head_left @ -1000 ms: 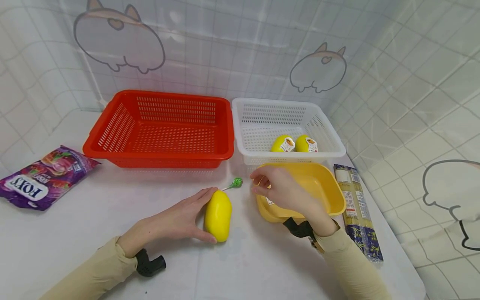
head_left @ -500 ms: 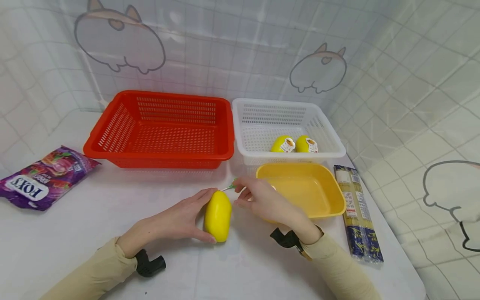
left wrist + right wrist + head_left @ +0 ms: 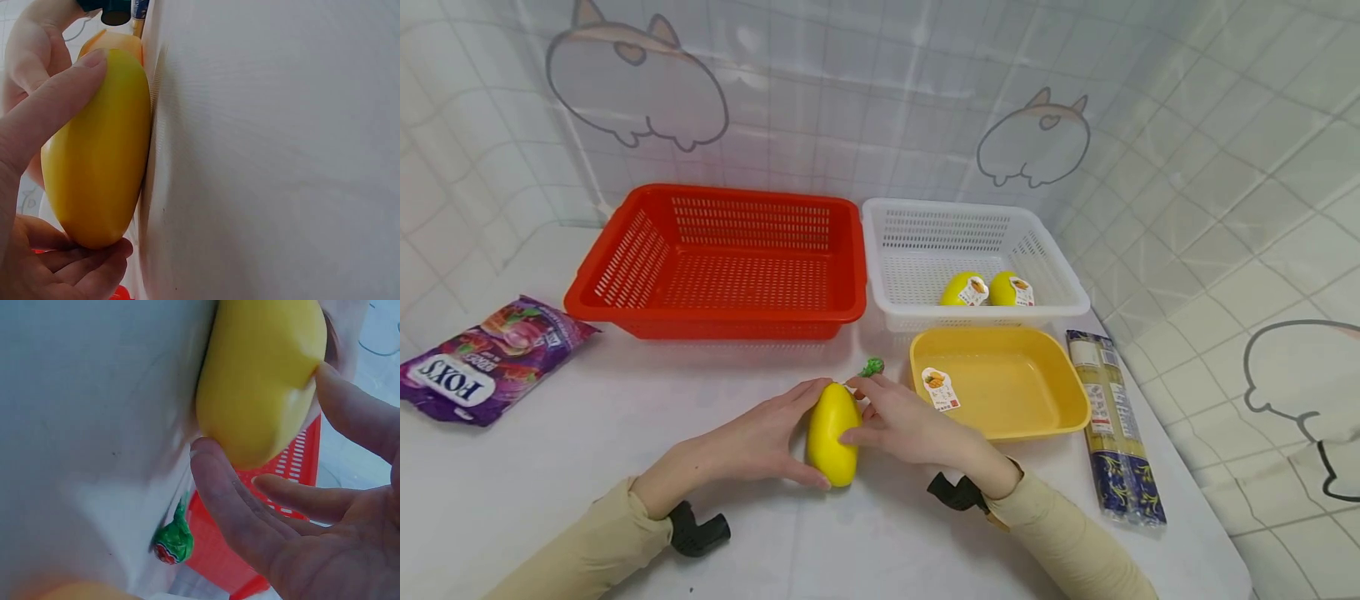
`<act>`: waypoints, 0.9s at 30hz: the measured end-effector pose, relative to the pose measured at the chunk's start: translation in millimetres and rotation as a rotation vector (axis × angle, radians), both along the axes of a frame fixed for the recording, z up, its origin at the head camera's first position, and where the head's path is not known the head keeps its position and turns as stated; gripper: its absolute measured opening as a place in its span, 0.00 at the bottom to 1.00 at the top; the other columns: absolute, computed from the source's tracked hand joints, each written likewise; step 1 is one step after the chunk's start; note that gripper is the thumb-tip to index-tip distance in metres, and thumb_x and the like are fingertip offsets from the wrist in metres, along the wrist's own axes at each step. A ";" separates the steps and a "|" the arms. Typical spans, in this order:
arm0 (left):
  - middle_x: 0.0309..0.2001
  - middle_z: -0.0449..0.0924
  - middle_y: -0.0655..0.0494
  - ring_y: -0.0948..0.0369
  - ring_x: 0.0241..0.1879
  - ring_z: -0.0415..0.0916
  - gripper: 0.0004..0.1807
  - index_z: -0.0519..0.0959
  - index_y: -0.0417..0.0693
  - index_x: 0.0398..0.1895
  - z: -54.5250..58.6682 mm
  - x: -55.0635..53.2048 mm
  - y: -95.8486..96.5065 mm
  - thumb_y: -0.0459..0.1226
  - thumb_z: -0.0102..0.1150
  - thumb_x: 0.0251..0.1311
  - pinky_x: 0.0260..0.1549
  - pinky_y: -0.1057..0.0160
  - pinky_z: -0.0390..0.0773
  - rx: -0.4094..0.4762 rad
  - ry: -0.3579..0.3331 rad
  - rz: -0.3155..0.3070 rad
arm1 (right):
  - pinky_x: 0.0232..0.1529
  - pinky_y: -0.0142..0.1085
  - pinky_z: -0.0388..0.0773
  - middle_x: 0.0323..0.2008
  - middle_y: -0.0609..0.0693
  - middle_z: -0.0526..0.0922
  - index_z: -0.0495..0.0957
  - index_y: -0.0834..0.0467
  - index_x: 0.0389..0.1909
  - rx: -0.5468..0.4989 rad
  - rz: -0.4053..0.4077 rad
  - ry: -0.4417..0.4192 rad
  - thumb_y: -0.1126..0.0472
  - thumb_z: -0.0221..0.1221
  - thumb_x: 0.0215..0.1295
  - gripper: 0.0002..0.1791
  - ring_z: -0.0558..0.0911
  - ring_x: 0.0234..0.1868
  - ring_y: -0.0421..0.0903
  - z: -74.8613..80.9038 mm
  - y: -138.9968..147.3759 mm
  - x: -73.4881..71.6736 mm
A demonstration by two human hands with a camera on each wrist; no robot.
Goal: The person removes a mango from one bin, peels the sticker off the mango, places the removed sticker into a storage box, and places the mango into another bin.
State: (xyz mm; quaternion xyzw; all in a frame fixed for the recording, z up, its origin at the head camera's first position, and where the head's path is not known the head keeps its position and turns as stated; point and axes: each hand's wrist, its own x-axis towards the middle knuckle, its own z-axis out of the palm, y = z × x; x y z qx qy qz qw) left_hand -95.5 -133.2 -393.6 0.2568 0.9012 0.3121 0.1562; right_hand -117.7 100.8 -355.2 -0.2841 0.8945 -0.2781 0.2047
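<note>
On table (image 3: 865, 542), left of yellow tray (image 3: 1022, 396): mango-shaped yellow piece (image 3: 831, 450), gripped end to end between thumb and fingers of left hand (image 3: 763, 437); pinched also by right hand (image 3: 910, 425), with dent under thumb. Near tray's left side, green-wrapped lollipop (image 3: 873, 367). Behind tray, white basket (image 3: 985, 315). Right of tray, flat packet (image 3: 1116, 425).

Your head view's nicely bright, but the shiny back wall (image 3: 842, 108) throws pale glare streaks, and you've got soft shadows under your sleeves (image 3: 1060, 533). Your left wrist cam's way dimmer, the yellow mango (image 3: 100, 150) darkening toward its bottom; your right one's bluish and kinda soft.
</note>
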 end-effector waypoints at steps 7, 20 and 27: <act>0.76 0.57 0.50 0.51 0.72 0.62 0.68 0.53 0.44 0.78 0.2 -0.3 -0.1 0.65 0.76 0.37 0.68 0.44 0.66 -0.003 -0.003 0.003 | 0.52 0.32 0.78 0.56 0.47 0.74 0.66 0.53 0.71 0.009 -0.009 -0.026 0.36 0.64 0.61 0.42 0.77 0.49 0.44 -3.7 -2.1 0.1; 0.76 0.58 0.49 0.50 0.72 0.62 0.71 0.54 0.42 0.78 -0.4 -3.9 -3.5 0.66 0.77 0.33 0.68 0.43 0.66 -0.012 0.007 -0.002 | 0.49 0.28 0.78 0.58 0.46 0.74 0.62 0.52 0.74 -0.008 -0.002 -0.069 0.37 0.65 0.60 0.46 0.77 0.46 0.41 -9.4 -2.3 -1.0; 0.77 0.57 0.48 0.48 0.74 0.59 0.72 0.53 0.42 0.79 7.6 -8.1 -15.0 0.68 0.75 0.33 0.69 0.42 0.65 -0.048 0.017 -0.011 | 0.47 0.28 0.78 0.54 0.44 0.74 0.61 0.51 0.75 -0.014 -0.002 -0.069 0.36 0.65 0.60 0.46 0.77 0.45 0.41 -12.1 -4.3 -1.8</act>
